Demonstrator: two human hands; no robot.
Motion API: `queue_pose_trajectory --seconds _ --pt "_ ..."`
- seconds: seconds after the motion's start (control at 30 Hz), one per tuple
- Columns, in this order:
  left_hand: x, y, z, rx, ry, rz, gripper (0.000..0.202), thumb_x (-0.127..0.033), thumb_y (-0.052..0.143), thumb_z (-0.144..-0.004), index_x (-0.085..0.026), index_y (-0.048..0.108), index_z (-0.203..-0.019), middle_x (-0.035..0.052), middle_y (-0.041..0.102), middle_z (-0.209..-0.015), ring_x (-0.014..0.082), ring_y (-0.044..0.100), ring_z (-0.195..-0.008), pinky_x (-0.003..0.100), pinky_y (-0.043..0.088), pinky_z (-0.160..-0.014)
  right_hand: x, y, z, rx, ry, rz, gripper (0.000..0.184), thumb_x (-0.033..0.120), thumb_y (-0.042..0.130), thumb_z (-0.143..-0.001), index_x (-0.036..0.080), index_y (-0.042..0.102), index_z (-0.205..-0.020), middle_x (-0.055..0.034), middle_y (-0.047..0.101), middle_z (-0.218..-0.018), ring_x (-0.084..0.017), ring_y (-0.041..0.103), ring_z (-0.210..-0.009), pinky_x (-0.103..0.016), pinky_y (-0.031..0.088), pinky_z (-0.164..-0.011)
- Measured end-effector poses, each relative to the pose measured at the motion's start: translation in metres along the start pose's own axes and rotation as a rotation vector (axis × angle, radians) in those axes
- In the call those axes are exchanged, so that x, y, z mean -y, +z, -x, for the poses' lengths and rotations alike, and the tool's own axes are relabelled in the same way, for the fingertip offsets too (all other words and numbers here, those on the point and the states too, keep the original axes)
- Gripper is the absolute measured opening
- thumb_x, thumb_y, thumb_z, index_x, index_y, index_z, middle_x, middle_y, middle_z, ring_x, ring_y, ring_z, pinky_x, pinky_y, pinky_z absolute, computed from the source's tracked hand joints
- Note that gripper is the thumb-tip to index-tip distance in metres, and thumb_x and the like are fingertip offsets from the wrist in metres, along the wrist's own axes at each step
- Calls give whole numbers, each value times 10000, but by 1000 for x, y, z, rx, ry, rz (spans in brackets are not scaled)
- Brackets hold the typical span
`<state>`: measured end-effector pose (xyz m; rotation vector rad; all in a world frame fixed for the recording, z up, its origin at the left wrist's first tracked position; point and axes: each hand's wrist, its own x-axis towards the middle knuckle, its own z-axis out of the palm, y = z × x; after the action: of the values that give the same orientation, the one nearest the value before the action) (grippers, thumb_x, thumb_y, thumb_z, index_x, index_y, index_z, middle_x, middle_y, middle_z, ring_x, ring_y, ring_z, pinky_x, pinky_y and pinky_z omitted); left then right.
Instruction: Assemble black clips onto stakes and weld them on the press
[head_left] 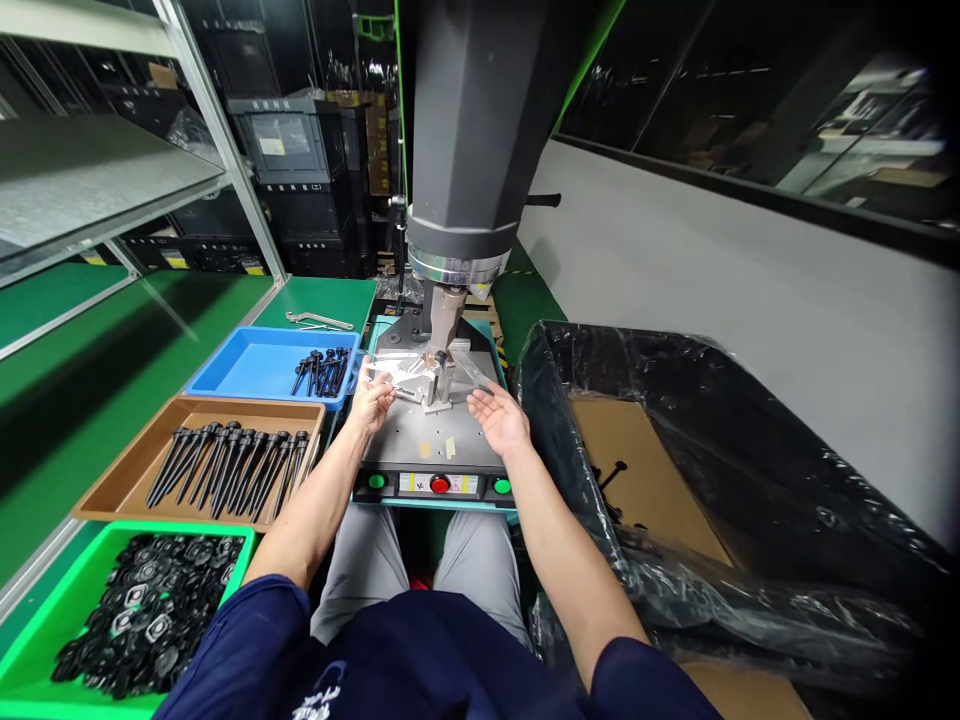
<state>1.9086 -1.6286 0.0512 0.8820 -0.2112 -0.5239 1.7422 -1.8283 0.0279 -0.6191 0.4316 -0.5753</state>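
My left hand (373, 398) is at the left side of a metal fixture (437, 385), close to a clear plastic piece (397, 368). Its fingers are bent but apart, with nothing visible in them. To the right of the fixture, my right hand (501, 418) is open, palm up, its fingertips near another clear plastic piece (472, 370). Whether either hand touches the plastic I cannot tell. Between the hands, a metal press head (448, 315) comes down onto a small dark part (440, 357) in the fixture.
On the left stand a blue tray (232, 362) and a brown tray (135, 470) of black rod-like parts, and a green bin (37, 650) of small black pieces. A wrench (319, 320) lies behind. A plastic-lined box (551, 430) stands right. Buttons (440, 484) line the machine's front.
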Motion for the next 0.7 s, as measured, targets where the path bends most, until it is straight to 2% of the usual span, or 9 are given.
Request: queue_pose_trajectory --seconds 0.1,0.27,0.37,0.7 --pt "1 -4 1 0 12 7 1110 53 687 -640 -464 244 -1516 18 629 -1144 28 577 -591 132 494 -530 -6 -2 3 20 -18 -2 311 130 501 -819 171 613 -1106 -77 761 -800 -207 747 -747 -336 615 -677" --pt "-1 -6 4 24 16 28 1112 46 676 -670 -471 198 -1531 45 618 -1284 13 566 -589 126 494 -560 -10 -1 5 54 -8 5 338 137 527 -813 195 605 -1136 -61 767 -826 -206 751 -777 -321 608 -653" --pt "-3 -5 7 -6 -3 2 1092 37 673 -674 -459 213 -1532 60 608 -1315 11 558 -587 125 483 -548 -12 -2 5 66 -16 7 346 137 540 -800 199 614 -1132 -51 769 -835 -196 749 -780 -315 608 -663" --pt "1 -11 7 45 8 -55 1111 15 660 -702 -458 122 -1551 63 651 -1268 10 559 -577 116 488 -563 -16 -8 5 -1 29 -8 170 150 570 -834 142 669 -972 -95 762 -824 -189 737 -752 -288 605 -654"
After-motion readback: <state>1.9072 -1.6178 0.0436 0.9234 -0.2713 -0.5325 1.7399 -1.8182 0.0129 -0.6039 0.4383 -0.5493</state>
